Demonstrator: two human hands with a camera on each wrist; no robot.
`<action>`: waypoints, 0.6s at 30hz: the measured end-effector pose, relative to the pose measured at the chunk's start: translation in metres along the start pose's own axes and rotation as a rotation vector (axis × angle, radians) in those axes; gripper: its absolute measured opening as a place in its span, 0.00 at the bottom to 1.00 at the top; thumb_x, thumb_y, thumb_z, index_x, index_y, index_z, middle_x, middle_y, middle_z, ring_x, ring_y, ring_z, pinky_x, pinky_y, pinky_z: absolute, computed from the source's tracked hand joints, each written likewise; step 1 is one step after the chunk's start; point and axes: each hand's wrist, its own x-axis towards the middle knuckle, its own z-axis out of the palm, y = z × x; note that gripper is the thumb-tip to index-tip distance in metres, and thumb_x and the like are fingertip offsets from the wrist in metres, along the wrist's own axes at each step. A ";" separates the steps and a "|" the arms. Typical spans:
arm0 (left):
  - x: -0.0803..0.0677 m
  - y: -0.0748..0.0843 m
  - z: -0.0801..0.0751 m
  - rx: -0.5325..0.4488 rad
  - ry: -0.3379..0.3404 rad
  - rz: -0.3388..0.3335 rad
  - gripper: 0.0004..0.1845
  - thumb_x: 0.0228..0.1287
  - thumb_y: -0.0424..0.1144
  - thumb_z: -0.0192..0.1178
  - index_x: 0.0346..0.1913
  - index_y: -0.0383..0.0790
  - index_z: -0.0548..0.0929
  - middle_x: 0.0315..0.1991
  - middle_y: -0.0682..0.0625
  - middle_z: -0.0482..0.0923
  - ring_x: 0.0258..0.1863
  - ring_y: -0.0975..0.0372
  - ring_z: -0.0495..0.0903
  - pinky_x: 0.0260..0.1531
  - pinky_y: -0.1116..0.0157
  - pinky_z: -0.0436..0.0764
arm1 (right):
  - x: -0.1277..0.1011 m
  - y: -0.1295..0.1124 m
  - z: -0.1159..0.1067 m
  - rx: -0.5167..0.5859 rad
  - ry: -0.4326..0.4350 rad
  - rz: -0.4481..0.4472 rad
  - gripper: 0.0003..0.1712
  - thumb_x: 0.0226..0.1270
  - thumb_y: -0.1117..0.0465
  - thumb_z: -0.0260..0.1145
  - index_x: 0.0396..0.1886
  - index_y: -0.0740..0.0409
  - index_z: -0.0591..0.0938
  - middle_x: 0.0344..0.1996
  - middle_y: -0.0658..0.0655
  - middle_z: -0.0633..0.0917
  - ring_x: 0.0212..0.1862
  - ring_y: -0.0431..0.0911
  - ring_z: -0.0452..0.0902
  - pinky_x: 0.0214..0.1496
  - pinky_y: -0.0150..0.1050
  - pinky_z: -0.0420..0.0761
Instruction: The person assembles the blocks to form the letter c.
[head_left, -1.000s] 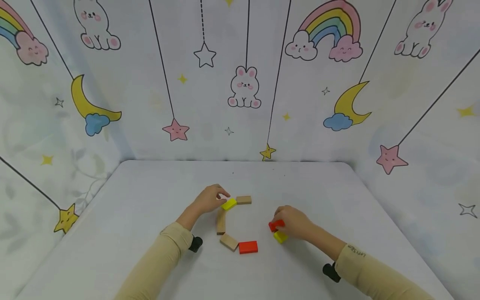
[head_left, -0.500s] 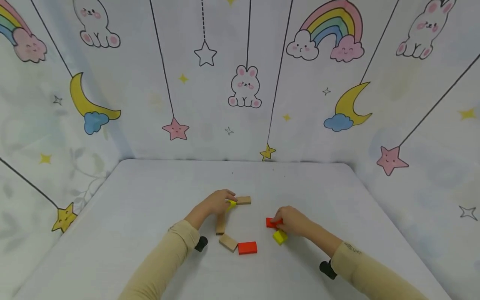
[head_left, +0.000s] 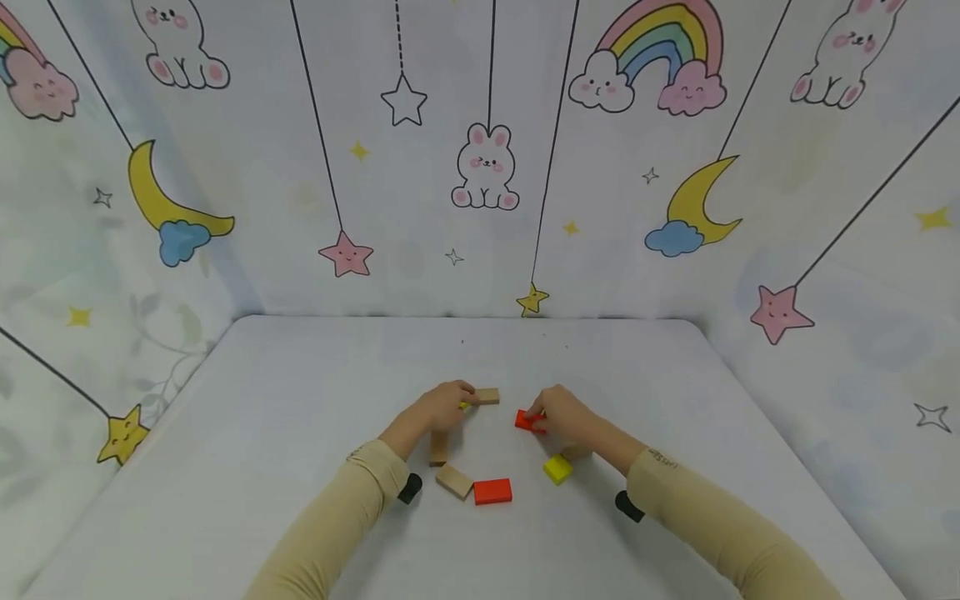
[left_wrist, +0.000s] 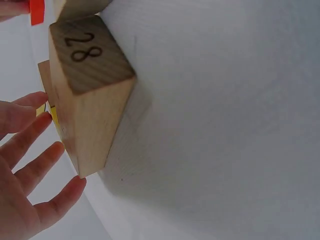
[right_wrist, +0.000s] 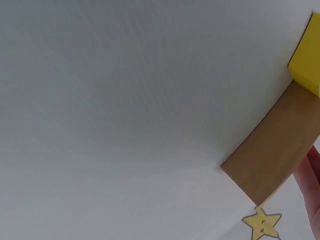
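Right hand [head_left: 564,412] pinches red block [head_left: 522,419]; left hand [head_left: 441,405] at yellow block [left_wrist: 55,117], grip can't tell; wooden block 28 [left_wrist: 95,57] partly hides yellow.

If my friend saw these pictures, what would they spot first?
Probably the bright red block pinched in the right hand. Next might come the other red block, at the near side of the blocks on the white table. Then the big rainbow drawing, high behind the table, right of centre.

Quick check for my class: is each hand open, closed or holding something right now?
Left hand: open, fingers spread near a yellow block.
Right hand: holding a red block.
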 end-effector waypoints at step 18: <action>0.001 -0.002 0.003 0.015 0.010 0.005 0.18 0.64 0.30 0.49 0.57 0.38 0.76 0.60 0.45 0.67 0.61 0.52 0.64 0.58 0.56 0.64 | 0.038 -0.005 0.003 -0.070 0.076 0.005 0.12 0.55 0.67 0.68 0.40 0.62 0.85 0.39 0.57 0.84 0.40 0.46 0.77 0.45 0.38 0.78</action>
